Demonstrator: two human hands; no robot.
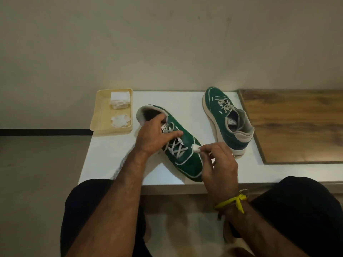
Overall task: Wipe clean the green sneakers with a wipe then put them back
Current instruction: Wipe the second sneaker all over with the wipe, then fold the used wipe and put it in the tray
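Observation:
A green sneaker with white laces lies on the white table, toe toward me. My left hand grips it at the tongue and collar, thumb across the laces. My right hand pinches a small balled white wipe against the sneaker's right side. The second green sneaker stands apart at the right, toe pointing away, touched by neither hand.
A cream tray at the table's back left holds folded white wipes and a crumpled one. A wooden board covers the surface to the right. The wall rises just behind. My knees are below the table's front edge.

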